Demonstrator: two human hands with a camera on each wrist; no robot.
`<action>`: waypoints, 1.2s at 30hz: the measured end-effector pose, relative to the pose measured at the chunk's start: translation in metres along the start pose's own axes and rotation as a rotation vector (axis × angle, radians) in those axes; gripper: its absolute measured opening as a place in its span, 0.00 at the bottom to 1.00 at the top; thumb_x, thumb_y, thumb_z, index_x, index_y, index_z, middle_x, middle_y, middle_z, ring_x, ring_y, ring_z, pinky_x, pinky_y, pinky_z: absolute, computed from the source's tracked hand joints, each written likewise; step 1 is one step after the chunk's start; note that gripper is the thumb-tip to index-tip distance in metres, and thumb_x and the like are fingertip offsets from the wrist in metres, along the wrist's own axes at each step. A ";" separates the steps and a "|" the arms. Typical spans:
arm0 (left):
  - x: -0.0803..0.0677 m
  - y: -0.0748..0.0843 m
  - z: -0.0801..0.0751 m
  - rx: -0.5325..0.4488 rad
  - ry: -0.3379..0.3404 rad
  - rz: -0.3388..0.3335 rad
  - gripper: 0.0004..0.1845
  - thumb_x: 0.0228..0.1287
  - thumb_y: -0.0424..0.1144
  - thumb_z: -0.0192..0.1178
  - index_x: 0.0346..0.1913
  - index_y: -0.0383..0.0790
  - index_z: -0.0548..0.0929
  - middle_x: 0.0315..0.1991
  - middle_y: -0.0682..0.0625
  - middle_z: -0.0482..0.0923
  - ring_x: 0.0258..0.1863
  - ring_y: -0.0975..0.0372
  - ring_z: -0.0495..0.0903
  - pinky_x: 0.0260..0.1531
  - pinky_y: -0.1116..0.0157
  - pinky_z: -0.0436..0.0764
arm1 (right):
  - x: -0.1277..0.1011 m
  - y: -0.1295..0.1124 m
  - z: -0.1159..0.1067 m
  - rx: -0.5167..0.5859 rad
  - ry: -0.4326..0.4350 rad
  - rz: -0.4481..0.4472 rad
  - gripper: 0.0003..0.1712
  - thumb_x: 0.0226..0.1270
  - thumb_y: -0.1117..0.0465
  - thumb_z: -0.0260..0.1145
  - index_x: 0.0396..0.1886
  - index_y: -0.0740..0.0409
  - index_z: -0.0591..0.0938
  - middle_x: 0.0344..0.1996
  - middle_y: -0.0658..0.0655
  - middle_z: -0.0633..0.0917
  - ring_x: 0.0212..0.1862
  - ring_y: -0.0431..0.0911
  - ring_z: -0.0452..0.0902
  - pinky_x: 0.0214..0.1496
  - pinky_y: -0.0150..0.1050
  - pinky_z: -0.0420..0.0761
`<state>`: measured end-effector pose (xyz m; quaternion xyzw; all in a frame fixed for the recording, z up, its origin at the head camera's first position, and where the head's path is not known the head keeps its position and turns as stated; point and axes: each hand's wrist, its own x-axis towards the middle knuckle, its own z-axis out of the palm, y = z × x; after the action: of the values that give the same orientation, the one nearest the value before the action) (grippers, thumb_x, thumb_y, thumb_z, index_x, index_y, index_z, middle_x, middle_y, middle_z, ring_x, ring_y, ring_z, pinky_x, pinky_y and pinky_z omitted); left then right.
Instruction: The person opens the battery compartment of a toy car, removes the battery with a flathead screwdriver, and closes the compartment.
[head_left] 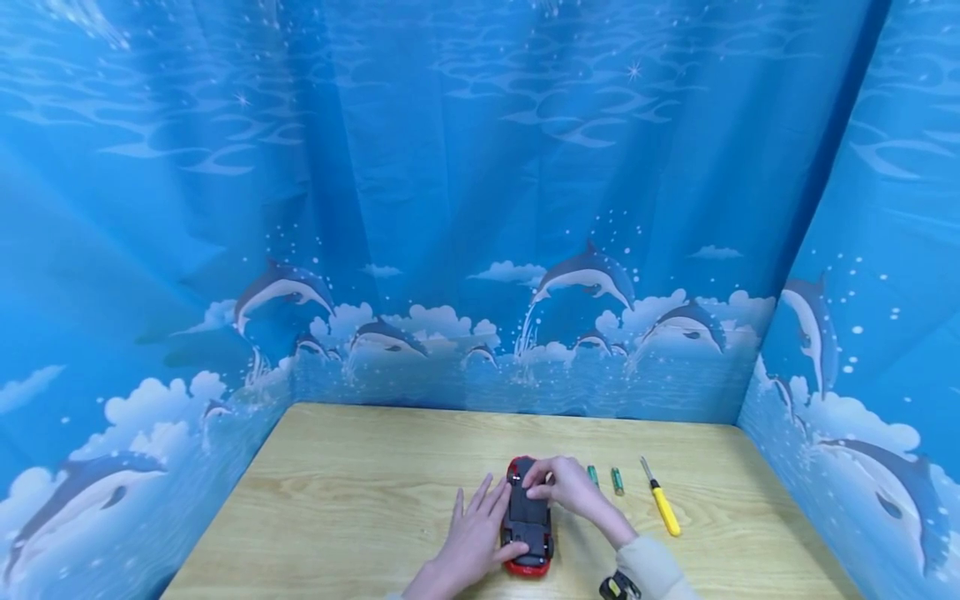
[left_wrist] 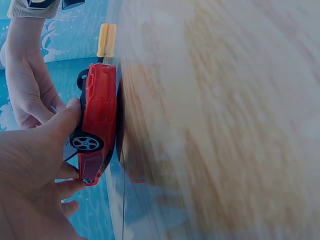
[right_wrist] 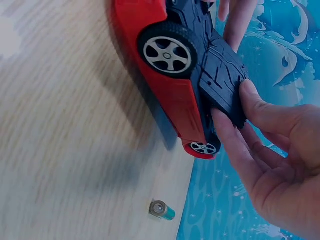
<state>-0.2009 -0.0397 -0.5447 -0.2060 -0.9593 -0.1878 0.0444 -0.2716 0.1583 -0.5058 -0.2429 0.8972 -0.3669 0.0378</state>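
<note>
The red toy car point(head_left: 527, 518) lies upside down on the wooden table point(head_left: 360, 500), and the step in hand looks like taking its black battery cover point(right_wrist: 223, 75) off the underside: the right hand point(head_left: 567, 487) pinches that ribbed plastic panel between thumb and curled fingers point(right_wrist: 265, 112), while the left hand point(head_left: 474, 533) steadies the glossy body, thumb against its side and fingers straight. Next the panel probably needs lifting clear without tipping the car; two green batteries point(head_left: 617, 481) and a yellow-handled screwdriver point(head_left: 662, 500) lie just beside it.
</note>
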 end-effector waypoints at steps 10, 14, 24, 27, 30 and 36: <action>0.000 0.001 0.001 0.014 -0.001 0.001 0.48 0.61 0.69 0.61 0.74 0.37 0.69 0.74 0.45 0.67 0.77 0.47 0.58 0.69 0.31 0.58 | -0.003 0.000 0.010 -0.182 0.113 -0.007 0.09 0.50 0.61 0.81 0.32 0.52 0.91 0.30 0.49 0.84 0.28 0.40 0.75 0.30 0.31 0.75; 0.001 0.000 0.001 0.008 -0.009 -0.008 0.49 0.61 0.69 0.60 0.74 0.37 0.69 0.75 0.45 0.66 0.77 0.47 0.58 0.69 0.32 0.57 | -0.004 0.000 0.013 -0.218 0.124 -0.003 0.10 0.50 0.60 0.82 0.33 0.51 0.91 0.28 0.47 0.80 0.28 0.40 0.73 0.30 0.32 0.72; 0.003 0.000 0.001 -0.025 0.013 -0.016 0.52 0.57 0.69 0.63 0.76 0.36 0.65 0.75 0.44 0.65 0.77 0.47 0.58 0.69 0.32 0.57 | -0.007 0.001 0.016 -0.209 0.155 -0.019 0.14 0.48 0.61 0.83 0.35 0.53 0.88 0.30 0.49 0.80 0.28 0.40 0.73 0.31 0.31 0.73; 0.004 -0.001 0.001 -0.014 0.020 0.002 0.50 0.58 0.69 0.63 0.75 0.40 0.67 0.75 0.46 0.66 0.77 0.47 0.58 0.69 0.32 0.58 | -0.008 0.002 0.018 -0.199 0.170 0.004 0.18 0.47 0.62 0.83 0.37 0.53 0.85 0.32 0.50 0.79 0.29 0.41 0.74 0.31 0.31 0.75; 0.004 -0.001 0.001 0.000 0.034 0.033 0.46 0.60 0.68 0.63 0.74 0.43 0.71 0.75 0.48 0.67 0.77 0.48 0.58 0.67 0.31 0.59 | -0.009 0.002 0.019 -0.184 0.200 0.039 0.19 0.48 0.62 0.83 0.39 0.53 0.84 0.34 0.51 0.78 0.30 0.41 0.75 0.32 0.32 0.75; 0.001 0.000 -0.001 0.037 0.056 0.075 0.42 0.62 0.66 0.62 0.72 0.43 0.73 0.74 0.50 0.68 0.76 0.47 0.60 0.67 0.30 0.60 | -0.013 0.005 0.019 -0.099 0.320 0.125 0.20 0.52 0.65 0.81 0.44 0.56 0.83 0.41 0.57 0.80 0.31 0.42 0.78 0.33 0.35 0.80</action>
<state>-0.2017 -0.0394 -0.5437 -0.2356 -0.9526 -0.1740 0.0820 -0.2576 0.1548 -0.5243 -0.1266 0.9221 -0.3532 -0.0947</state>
